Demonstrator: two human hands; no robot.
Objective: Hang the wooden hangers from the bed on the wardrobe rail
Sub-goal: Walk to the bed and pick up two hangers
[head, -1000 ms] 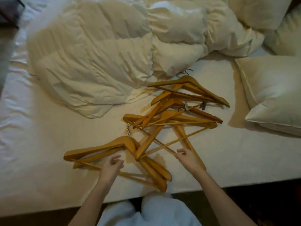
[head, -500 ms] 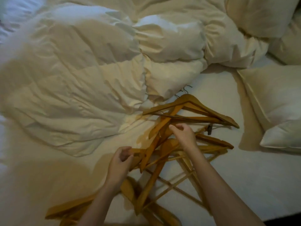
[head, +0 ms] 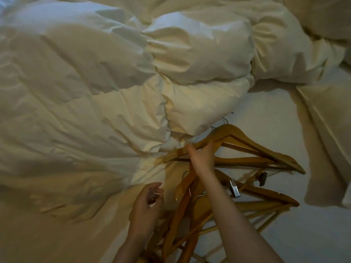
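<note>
quick count: the wooden hangers (head: 247,147) are one tangled pile. i can pick out at least six, but they overlap too much for an exact number. two metal clips show on them, a silver clip (head: 234,188) and a darker clip (head: 263,178). two hands, the left hand (head: 146,207) and the right hand (head: 201,158). one rumpled duvet (head: 95,92). two pillows for sure, a side pillow (head: 326,130) and a corner pillow (head: 322,16). one bed (head: 266,111).
</note>
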